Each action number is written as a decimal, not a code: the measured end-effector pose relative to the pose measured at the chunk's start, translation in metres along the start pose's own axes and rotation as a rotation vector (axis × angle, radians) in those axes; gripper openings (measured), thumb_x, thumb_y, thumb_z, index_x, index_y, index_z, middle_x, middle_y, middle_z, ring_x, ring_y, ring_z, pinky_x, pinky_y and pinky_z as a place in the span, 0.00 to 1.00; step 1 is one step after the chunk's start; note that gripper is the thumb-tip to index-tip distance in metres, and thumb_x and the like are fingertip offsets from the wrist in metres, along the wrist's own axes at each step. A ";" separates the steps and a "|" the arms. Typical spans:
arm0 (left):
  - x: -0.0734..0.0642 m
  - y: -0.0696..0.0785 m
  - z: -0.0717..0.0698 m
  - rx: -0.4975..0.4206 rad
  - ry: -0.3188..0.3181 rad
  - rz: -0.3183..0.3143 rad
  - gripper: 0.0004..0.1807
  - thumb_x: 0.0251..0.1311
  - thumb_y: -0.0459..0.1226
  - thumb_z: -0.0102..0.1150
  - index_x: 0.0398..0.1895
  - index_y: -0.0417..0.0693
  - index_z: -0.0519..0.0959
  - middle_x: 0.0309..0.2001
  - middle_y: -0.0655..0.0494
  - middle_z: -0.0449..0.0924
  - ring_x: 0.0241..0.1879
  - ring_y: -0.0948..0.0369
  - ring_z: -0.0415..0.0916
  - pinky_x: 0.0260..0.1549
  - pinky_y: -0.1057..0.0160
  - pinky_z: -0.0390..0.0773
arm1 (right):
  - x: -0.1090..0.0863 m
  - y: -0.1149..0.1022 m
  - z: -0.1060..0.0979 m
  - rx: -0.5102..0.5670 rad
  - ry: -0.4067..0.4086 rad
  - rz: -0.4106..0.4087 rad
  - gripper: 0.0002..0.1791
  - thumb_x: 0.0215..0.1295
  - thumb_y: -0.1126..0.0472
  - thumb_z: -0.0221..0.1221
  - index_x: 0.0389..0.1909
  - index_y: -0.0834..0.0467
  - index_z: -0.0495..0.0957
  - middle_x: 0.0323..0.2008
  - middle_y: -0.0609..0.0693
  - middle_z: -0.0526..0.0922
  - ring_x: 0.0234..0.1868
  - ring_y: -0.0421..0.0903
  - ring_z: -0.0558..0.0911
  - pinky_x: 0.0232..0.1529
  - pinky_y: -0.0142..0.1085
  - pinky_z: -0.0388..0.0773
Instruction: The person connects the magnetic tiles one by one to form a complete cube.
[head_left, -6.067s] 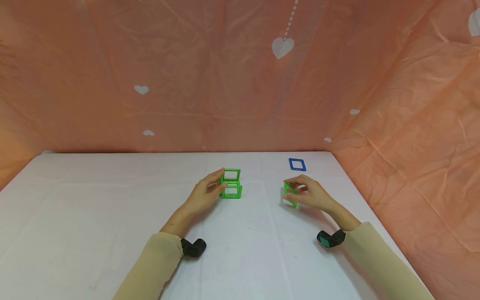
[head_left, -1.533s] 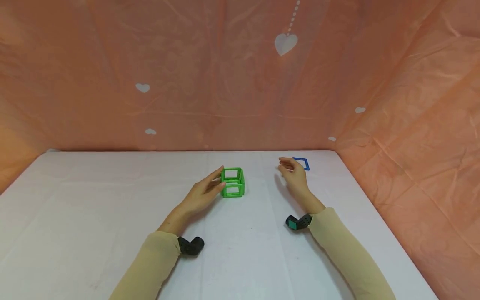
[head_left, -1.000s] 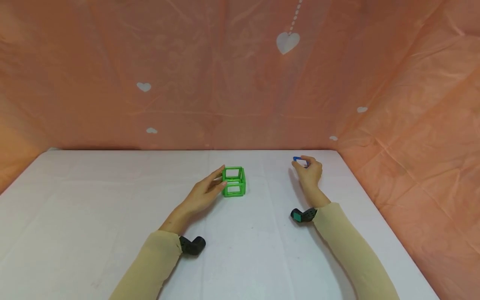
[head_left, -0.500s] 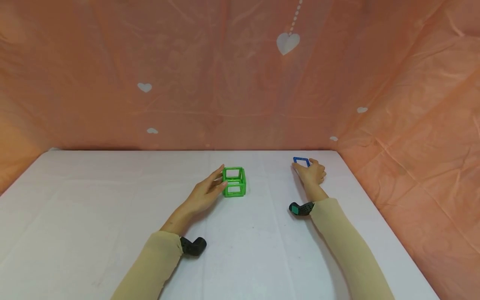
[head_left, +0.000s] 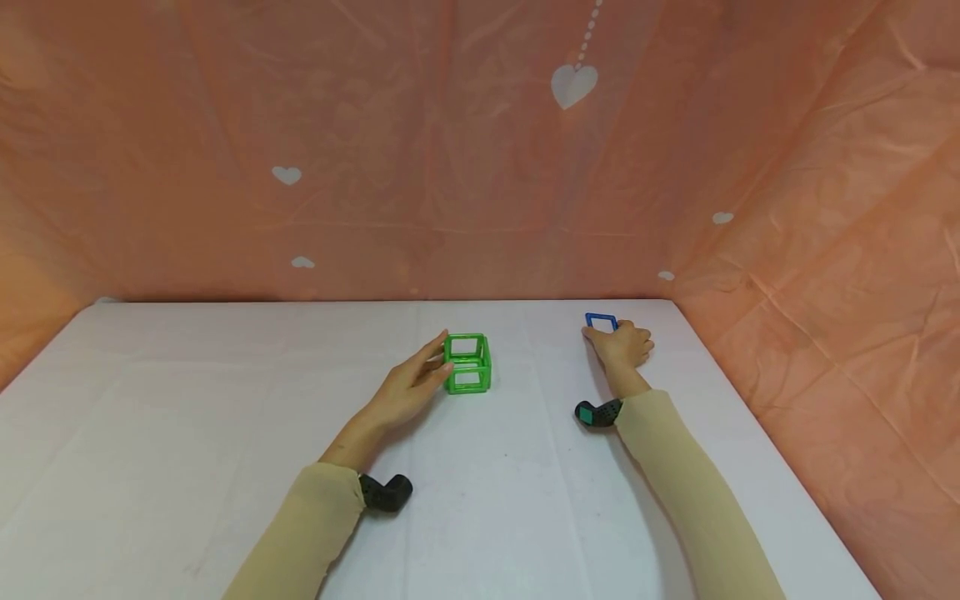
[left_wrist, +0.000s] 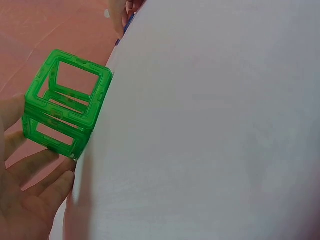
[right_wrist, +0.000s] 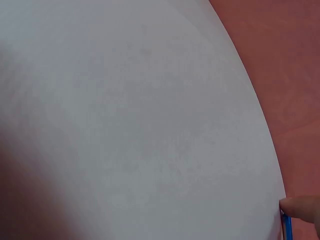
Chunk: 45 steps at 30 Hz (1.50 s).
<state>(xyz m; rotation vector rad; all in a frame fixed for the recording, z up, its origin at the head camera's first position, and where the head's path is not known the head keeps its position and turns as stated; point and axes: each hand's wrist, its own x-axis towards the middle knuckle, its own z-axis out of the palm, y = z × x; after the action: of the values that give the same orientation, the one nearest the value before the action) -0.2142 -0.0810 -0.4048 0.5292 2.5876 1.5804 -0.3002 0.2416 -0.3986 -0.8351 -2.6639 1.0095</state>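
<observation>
In the head view, a see-through green cube of square magnetic tiles point(head_left: 467, 368) stands on the white table near the middle. My left hand point(head_left: 400, 397) holds it from the left, thumb at the front edge and index finger at the back. The left wrist view shows the cube's square openings from close by, with the other fingers below it. Farther right, near the back edge, my right hand point(head_left: 621, 347) grips a blue square magnetic tile point(head_left: 601, 316) between thumb and fingers. Its near part is hidden behind the hand. Only a fingertip point(right_wrist: 296, 205) and a blue sliver show in the right wrist view.
A white cloth point(head_left: 480, 500) covers the table. An orange curtain point(head_left: 420, 167) with white hearts hangs behind it and along the right side. Each wrist wears a small black camera point(head_left: 386, 493).
The green tile in my right hand has become the cube's right side. That hand then moved back and right to the blue tile and took hold of it. The left hand stays at the cube.
</observation>
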 end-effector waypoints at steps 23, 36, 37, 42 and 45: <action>0.001 -0.001 0.001 0.005 -0.005 -0.002 0.33 0.71 0.45 0.48 0.76 0.49 0.51 0.68 0.38 0.63 0.64 0.45 0.68 0.63 0.47 0.67 | -0.007 0.003 -0.006 0.180 -0.075 -0.092 0.37 0.53 0.53 0.67 0.63 0.65 0.69 0.62 0.69 0.65 0.65 0.63 0.60 0.65 0.50 0.59; 0.001 -0.002 0.001 0.009 0.004 0.004 0.33 0.71 0.44 0.48 0.75 0.48 0.52 0.69 0.38 0.62 0.64 0.45 0.68 0.63 0.47 0.67 | -0.021 -0.002 -0.006 0.317 -0.155 -0.150 0.37 0.52 0.61 0.69 0.63 0.65 0.69 0.53 0.64 0.75 0.44 0.47 0.73 0.37 0.28 0.71; 0.001 -0.002 0.001 0.011 0.005 0.007 0.33 0.71 0.44 0.48 0.75 0.48 0.52 0.69 0.38 0.62 0.64 0.45 0.68 0.63 0.47 0.67 | -0.022 -0.002 -0.007 0.324 -0.164 -0.159 0.37 0.51 0.61 0.69 0.63 0.65 0.70 0.50 0.62 0.76 0.41 0.45 0.73 0.33 0.26 0.69; 0.001 -0.002 0.002 0.012 0.004 0.009 0.33 0.71 0.44 0.48 0.75 0.47 0.52 0.68 0.37 0.62 0.64 0.45 0.68 0.63 0.47 0.67 | -0.025 -0.002 -0.006 0.329 -0.187 -0.233 0.35 0.51 0.61 0.70 0.61 0.66 0.72 0.41 0.59 0.78 0.31 0.38 0.71 0.25 0.23 0.67; 0.001 -0.002 0.002 0.011 0.003 0.014 0.33 0.71 0.44 0.48 0.75 0.47 0.52 0.69 0.37 0.62 0.64 0.45 0.68 0.63 0.47 0.67 | -0.028 -0.002 -0.006 0.322 -0.199 -0.273 0.34 0.51 0.62 0.69 0.61 0.66 0.72 0.42 0.61 0.79 0.30 0.37 0.72 0.26 0.23 0.68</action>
<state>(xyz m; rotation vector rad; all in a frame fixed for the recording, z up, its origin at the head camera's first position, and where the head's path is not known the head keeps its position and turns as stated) -0.2148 -0.0800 -0.4073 0.5474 2.6012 1.5734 -0.2761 0.2285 -0.3920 -0.3111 -2.5690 1.4545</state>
